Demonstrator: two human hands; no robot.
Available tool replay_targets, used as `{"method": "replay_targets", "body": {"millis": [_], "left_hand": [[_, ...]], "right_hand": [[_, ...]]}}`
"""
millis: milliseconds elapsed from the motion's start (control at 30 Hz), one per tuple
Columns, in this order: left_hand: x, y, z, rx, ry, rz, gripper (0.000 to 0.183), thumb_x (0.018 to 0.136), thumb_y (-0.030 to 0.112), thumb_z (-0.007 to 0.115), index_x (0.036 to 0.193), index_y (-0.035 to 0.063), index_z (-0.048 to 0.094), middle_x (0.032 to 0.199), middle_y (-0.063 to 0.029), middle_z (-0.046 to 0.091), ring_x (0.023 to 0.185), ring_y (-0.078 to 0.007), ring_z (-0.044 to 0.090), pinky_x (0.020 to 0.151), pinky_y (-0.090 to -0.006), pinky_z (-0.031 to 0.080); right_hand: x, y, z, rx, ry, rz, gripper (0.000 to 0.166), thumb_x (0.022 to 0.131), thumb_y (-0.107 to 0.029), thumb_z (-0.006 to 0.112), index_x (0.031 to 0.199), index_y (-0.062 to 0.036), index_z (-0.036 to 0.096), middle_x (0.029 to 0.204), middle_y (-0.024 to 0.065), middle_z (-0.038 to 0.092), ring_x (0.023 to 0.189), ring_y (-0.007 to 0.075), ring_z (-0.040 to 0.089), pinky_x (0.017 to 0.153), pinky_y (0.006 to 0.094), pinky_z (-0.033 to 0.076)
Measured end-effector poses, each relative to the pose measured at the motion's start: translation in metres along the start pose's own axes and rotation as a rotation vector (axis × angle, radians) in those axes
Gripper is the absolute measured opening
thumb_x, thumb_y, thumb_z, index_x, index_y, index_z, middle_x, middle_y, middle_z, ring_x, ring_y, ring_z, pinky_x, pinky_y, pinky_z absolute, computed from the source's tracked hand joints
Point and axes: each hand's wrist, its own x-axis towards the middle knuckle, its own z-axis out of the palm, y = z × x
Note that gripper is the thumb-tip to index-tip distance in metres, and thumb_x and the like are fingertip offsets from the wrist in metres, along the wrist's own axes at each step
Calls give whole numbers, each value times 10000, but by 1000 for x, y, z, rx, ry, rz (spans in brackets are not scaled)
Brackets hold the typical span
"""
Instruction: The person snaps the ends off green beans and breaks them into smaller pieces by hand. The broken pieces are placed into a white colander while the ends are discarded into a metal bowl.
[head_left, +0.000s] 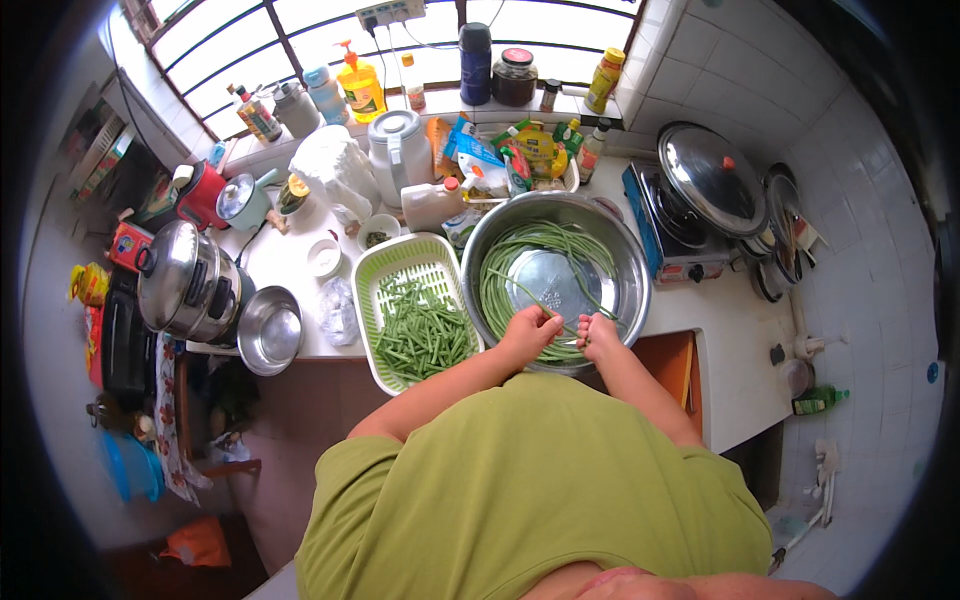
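A large steel basin (640, 281) stands before me, with long green beans (577, 238) coiled around its inner wall. Over its near part, my left hand (531, 332) pinches a long bean between thumb and fingers. Close to its right, my right hand (597, 335) has its fingers curled around a bean as well. Touching the basin's left side is a green and white plastic basket (361, 300), tilted in view. Short cut pieces of green bean (424, 334) lie heaped in its near half.
Left of the basket are a plastic bag (339, 311), a small white bowl (324, 257), an empty steel bowl (270, 330) and a steamer pot (176, 281). A jug (396, 157) and food packets (480, 161) stand behind. A gas stove (679, 225) is at the right.
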Motion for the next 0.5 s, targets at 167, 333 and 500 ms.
{"method": "replay_targets", "body": {"millis": [167, 333, 500], "left_hand": [[9, -18, -12, 6, 29, -2, 187, 866, 165, 587, 957, 4, 564, 732, -16, 572, 637, -78, 507, 561, -234, 410], [7, 1, -14, -182, 133, -111, 191, 858, 165, 587, 984, 28, 543, 652, 10, 495, 533, -71, 438, 488, -220, 365], [18, -19, -24, -303, 235, -243, 152, 885, 205, 547, 887, 56, 517, 649, -4, 501, 513, -74, 418, 471, -227, 363]], "right_hand": [[-43, -17, 9, -248, -253, -88, 147, 874, -185, 461, 836, -62, 532, 676, 8, 498, 542, 104, 453, 465, 246, 361], [-51, -22, 7, -550, -486, -84, 128, 863, -154, 466, 809, -57, 531, 625, -11, 462, 496, 84, 398, 444, 228, 310], [-24, 0, -11, -717, -226, -282, 144, 855, -159, 440, 801, -56, 525, 596, -15, 443, 473, 81, 376, 423, 249, 285]]}}
